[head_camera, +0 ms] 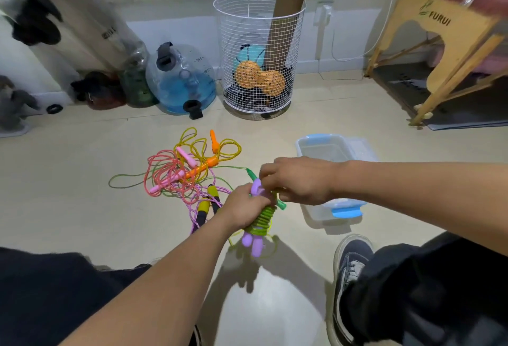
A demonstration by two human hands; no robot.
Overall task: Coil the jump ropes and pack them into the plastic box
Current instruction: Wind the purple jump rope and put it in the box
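**Green rope wound on purple handles, box behind the right hand**

Head view: the fingers [265,174] of the right hand [298,180] curl down and pinch the upper end of the bundle at frame centre, while the left hand [244,208] wraps round its middle. The bundle is a green jump rope [261,219] coiled tightly about its purple handles [253,244], whose lower tips stick out below the left hand; the upper tips are mostly hidden under the right fingers.

The plastic box [327,150] sits on the floor just right of centre, clear with blue clips; nothing can be made out inside it, and the right wrist covers its middle. A clear sheet, perhaps its lid, lies behind it, hard to tell.

Left of centre a loose tangle lies on the floor: a pink rope [165,175], a yellow rope with orange handles [203,168] and a patterned rope with yellow-and-black handles [204,205].

At upper centre a white wire basket [258,51] holds an orange peanut-shaped ball, a blue ball and a cardboard tube. A blue water jug [181,79] stands to its left.

Dark-clad knees fill both lower corners, and a shoe [349,263] stands at lower right. Bare floor [275,304] lies between them.
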